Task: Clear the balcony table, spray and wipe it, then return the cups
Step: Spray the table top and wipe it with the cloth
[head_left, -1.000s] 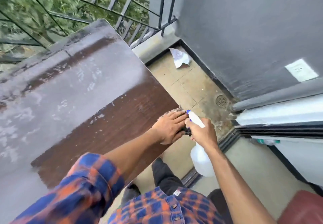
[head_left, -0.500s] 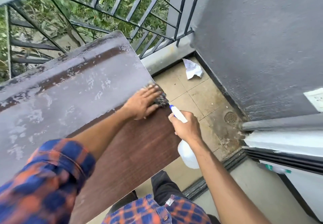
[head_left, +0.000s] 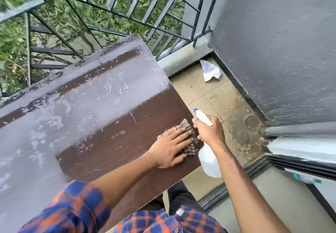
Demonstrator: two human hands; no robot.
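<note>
The brown balcony table (head_left: 87,109) fills the left and middle of the view; much of its top is dusty grey, with a darker wiped patch near its right edge. My left hand (head_left: 171,147) lies flat on a checked cloth (head_left: 189,134) pressed onto that dark patch, close to the table's right edge. Just right of it, my right hand (head_left: 209,131) grips a white spray bottle (head_left: 209,158) with a blue nozzle tip, held beside the table edge over the floor. No cups are in view.
A metal railing (head_left: 127,11) runs behind the table, with greenery beyond. A grey wall (head_left: 281,42) stands on the right. A crumpled paper (head_left: 211,70) and a floor drain (head_left: 252,122) lie on the tiled floor. A sliding door track (head_left: 300,162) is at lower right.
My left hand has slid the cloth back along the table's right edge toward me. My right hand with the spray bottle stayed beside it.
</note>
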